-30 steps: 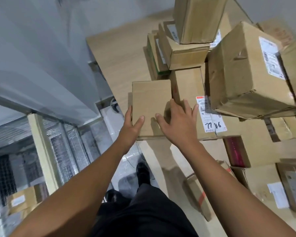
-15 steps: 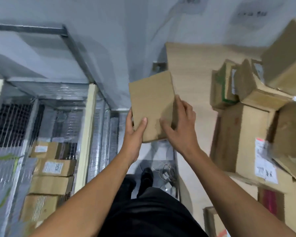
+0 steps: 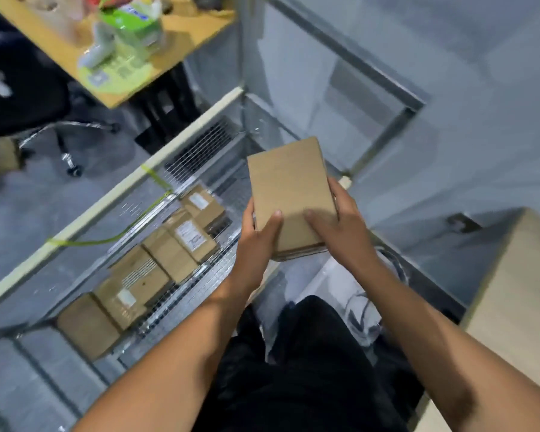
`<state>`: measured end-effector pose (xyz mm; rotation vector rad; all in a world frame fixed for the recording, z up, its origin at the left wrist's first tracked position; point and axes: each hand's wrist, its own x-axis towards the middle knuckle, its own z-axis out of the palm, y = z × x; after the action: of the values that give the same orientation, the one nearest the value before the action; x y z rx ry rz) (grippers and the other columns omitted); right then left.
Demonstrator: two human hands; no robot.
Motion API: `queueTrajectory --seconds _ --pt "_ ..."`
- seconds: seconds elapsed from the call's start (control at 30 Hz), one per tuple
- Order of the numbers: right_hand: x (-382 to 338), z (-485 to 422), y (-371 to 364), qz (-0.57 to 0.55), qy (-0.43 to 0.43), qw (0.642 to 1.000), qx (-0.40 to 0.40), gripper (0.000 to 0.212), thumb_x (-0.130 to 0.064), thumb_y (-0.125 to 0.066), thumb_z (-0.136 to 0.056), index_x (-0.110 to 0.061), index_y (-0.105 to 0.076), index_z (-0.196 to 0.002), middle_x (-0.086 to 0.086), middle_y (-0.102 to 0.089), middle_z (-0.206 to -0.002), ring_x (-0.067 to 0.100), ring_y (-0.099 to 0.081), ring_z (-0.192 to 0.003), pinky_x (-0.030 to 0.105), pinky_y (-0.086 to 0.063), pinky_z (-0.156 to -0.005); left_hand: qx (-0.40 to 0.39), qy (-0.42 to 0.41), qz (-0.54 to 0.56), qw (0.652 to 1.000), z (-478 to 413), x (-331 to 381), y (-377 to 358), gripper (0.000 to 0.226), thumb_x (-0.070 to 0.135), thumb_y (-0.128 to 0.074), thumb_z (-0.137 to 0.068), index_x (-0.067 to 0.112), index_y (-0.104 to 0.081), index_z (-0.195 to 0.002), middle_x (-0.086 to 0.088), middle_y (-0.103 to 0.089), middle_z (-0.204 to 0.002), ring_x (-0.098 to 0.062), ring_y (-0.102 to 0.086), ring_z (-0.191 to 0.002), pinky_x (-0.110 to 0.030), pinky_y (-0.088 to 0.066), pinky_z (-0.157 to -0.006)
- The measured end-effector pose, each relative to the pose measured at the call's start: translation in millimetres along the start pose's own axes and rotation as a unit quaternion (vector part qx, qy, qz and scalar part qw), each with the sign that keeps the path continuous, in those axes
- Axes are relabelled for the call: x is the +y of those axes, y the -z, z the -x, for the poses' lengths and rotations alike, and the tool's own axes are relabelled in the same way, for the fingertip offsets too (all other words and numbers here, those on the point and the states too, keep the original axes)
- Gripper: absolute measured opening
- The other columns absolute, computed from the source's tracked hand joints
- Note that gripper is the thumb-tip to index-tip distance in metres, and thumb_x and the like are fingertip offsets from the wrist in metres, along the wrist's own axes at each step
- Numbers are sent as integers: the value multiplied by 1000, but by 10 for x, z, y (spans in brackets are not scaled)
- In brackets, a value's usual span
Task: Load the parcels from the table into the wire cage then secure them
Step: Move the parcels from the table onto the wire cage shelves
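both hands held one flat brown parcel (image 3: pixel 289 194) up in the air, above the wire cage (image 3: pixel 200 148). the left hand (image 3: pixel 256 241) gripped its left edge, thumb on top. the right hand (image 3: pixel 337 226) gripped its right edge, thumb on top, fingers curled round the side. more parcels (image 3: pixel 156 263) lay in a row inside the cage. the table (image 3: pixel 518 294) was at the right.
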<state>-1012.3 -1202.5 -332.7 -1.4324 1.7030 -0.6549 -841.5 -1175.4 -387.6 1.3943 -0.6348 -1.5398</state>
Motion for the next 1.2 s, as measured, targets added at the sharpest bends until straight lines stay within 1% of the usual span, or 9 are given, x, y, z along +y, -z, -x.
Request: queueTrajectory --seconds 0.2,0.4,0.53,0.63,0.8,0.87,1.0,1.1,1.2 --pt "78 -992 -766 23 -3 991 -131 75 -45 -73 -92 -32 -35 -156 -3 -51 -147 18 -56 -129 48 -50 -107 129 22 15 991 -730 -187 487 61 40 -73 -95 39 -41 -148 28 -64 -120 6 -69 -103 -26 -58 -86" --pt "763 -2195 -1621 29 -2 977 -213 70 -39 -72 -94 -34 -38 -155 -1 -55 -144 15 -59 -126 45 -51 -107 188 21 -78 979 -1915 -742 803 63 37 -68 -99 28 -39 -155 15 -61 -139 1 -61 -123 -32 -49 -109" --pt "1471 -2978 -2195 15 -22 969 -244 72 -39 -71 -94 -31 -36 -157 -6 -54 -146 9 -56 -129 34 -48 -108 220 69 -127 965 -2787 -1351 946 73 41 -66 -99 27 -28 -159 4 -55 -147 -9 -57 -126 -33 -46 -111" --pt "2035 -3530 -2649 -11 -54 964 -259 67 -37 -69 -97 -35 -36 -156 -16 -58 -137 -11 -58 -118 13 -49 -93 221 73 -215 948 -3408 -1869 1111 72 53 -59 -99 24 -28 -158 -3 -53 -150 -22 -51 -136 -45 -43 -115" --pt "2857 -4254 -3406 -9 -48 954 -296 41 -30 -61 -103 -43 -45 -139 -50 -60 -106 -24 -58 -102 1 -47 -76 287 72 -465 835 -4262 -2581 1435 93 72 -40 -95 8 -23 -161 -19 -23 -167 -38 -14 -155 -56 -14 -126" --pt "3090 -4472 -3676 -11 -48 952 -303 27 -30 -60 -103 -41 -50 -125 -43 -66 -102 -13 -65 -98 3 -48 -71 279 81 -523 801 -4482 -2837 1515 98 72 -40 -97 9 -8 -164 -13 -5 -173 -32 5 -159 -54 2 -128" --pt "3412 -4724 -4056 35 -45 947 -317 59 -33 -61 -103 -45 -35 -154 -39 -58 -107 -17 -64 -89 5 -51 -71 292 100 -581 753 -4663 -3214 1549 96 69 -36 -100 8 0 -164 -10 8 -173 -30 13 -159 -57 6 -126" --pt "3497 -4765 -4209 102 -100 931 -336 45 -44 -59 -100 -29 -49 -141 -10 -71 -111 3 -64 -77 34 -62 -75 298 114 -623 714 -4734 -3282 1533 92 69 -37 -99 13 -6 -165 -17 5 -172 -38 8 -159 -64 1 -123" --pt "3437 -4809 -4227 100 -120 918 -364 61 -61 -53 -98 -60 -23 -151 -6 -59 -123 8 -58 -81 25 -50 -67 279 130 -631 712 -4757 -3258 1542 85 67 -43 -98 29 -5 -165 -19 9 -171 -42 8 -158 -67 -1 -121"
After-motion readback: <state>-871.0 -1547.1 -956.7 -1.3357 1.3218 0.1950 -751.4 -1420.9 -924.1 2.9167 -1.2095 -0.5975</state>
